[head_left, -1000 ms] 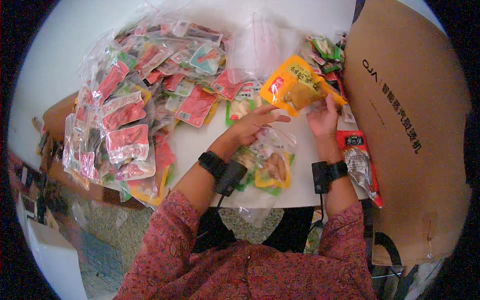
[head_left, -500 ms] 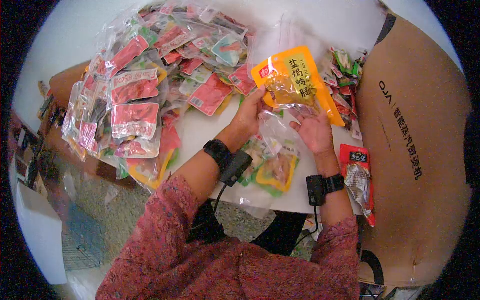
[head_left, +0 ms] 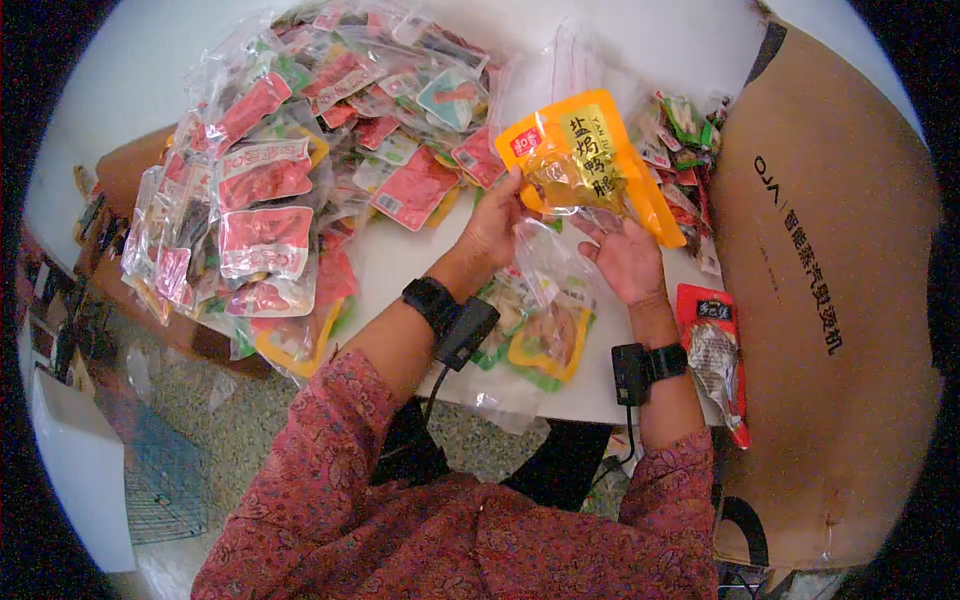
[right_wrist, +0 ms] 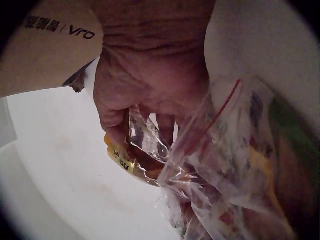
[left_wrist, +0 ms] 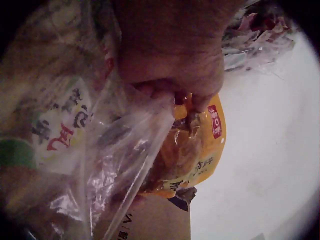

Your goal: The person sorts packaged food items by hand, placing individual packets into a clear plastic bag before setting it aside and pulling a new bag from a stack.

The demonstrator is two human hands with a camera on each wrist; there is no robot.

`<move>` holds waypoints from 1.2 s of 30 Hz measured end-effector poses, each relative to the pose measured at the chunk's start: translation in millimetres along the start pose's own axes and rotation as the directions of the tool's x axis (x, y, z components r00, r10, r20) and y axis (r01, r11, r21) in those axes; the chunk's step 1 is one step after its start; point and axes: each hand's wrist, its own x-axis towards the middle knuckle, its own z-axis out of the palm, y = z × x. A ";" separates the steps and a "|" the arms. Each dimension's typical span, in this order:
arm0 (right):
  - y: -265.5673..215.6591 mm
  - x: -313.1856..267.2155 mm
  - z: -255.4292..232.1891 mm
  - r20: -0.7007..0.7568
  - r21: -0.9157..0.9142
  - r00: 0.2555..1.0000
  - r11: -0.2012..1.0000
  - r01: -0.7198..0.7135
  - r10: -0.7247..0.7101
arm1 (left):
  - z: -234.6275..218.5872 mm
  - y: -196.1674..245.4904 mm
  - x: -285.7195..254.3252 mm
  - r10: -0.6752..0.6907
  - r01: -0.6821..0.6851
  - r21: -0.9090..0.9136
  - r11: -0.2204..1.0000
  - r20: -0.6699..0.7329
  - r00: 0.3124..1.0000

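Observation:
A yellow packet (head_left: 572, 182) with dark lettering is held up, tilted, above the white table. My left hand (head_left: 490, 228) pinches its left edge; in the left wrist view, fingers of that hand (left_wrist: 172, 50) also meet the edge of a clear bag (left_wrist: 105, 150). At the packet's lower right, my right hand (head_left: 632, 262) holds it, some fingers hidden behind. The right wrist view shows this hand (right_wrist: 150, 75) around the packet (right_wrist: 120, 157), beside clear plastic (right_wrist: 215, 185). Below both hands, the clear zip bag (head_left: 545, 262) contains packets with yellow and green borders.
Many bagged red packets (head_left: 265, 240) are heaped at the left. Small packets (head_left: 685, 135) lie at the back right, and a red and silver packet (head_left: 713, 360) near the right edge. A large cardboard box (head_left: 820, 300) stands on the right.
The yellow packet has turned so its lettering faces up more squarely. My left hand has moved up from above the clear bag and taken hold of the packet's left edge.

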 end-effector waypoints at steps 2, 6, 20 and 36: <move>0.6 0.3 -0.5 0.016 -0.006 1.000 1.000 0.008 -0.008 | -2.8 -1.0 0.9 0.001 -0.001 -0.006 1.000 -0.002 1.000; 0.5 0.8 -3.2 0.016 -0.012 1.000 1.000 0.004 -0.004 | 1.7 0.0 -0.9 0.008 -0.008 0.006 1.000 -0.002 1.000; 2.0 1.4 -8.1 0.006 0.002 1.000 1.000 -0.007 0.007 | 7.2 0.7 -2.2 0.020 -0.020 -0.040 0.999 -0.011 1.000; 1.0 0.8 -15.0 0.018 0.209 1.000 0.978 -0.009 0.005 | -13.7 -12.9 12.7 0.173 -0.175 0.205 0.963 0.025 0.985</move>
